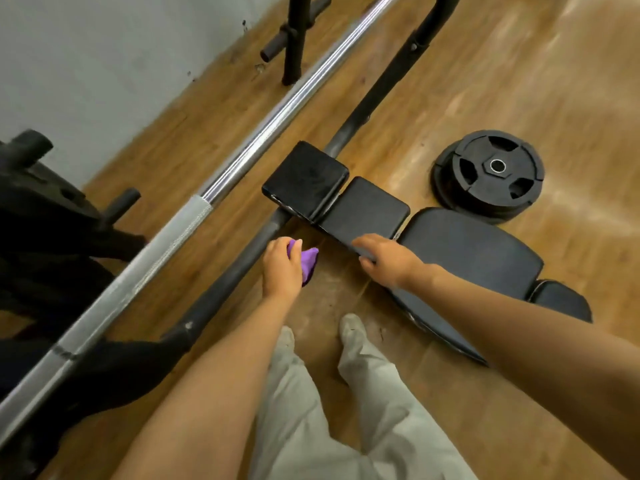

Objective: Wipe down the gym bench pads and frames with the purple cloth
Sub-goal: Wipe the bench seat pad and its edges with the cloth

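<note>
My left hand (281, 268) grips a bunched purple cloth (309, 264) right beside the black frame tube (239, 265) of the bench, just below the small pads. My right hand (382, 256) grips the near edge of the middle black pad (369, 209). A second small square pad (308, 178) sits beyond it, tilted. The long back pad (467, 261) stretches to the right under my right forearm. The frame's upright (384, 77) runs away toward the top.
A chrome barbell (242, 147) crosses diagonally left of the bench. Black weight plates (491, 174) lie stacked on the wooden floor at right. A black rack with pegs (52, 202) stands at left. My feet (351, 327) are on the floor below the hands.
</note>
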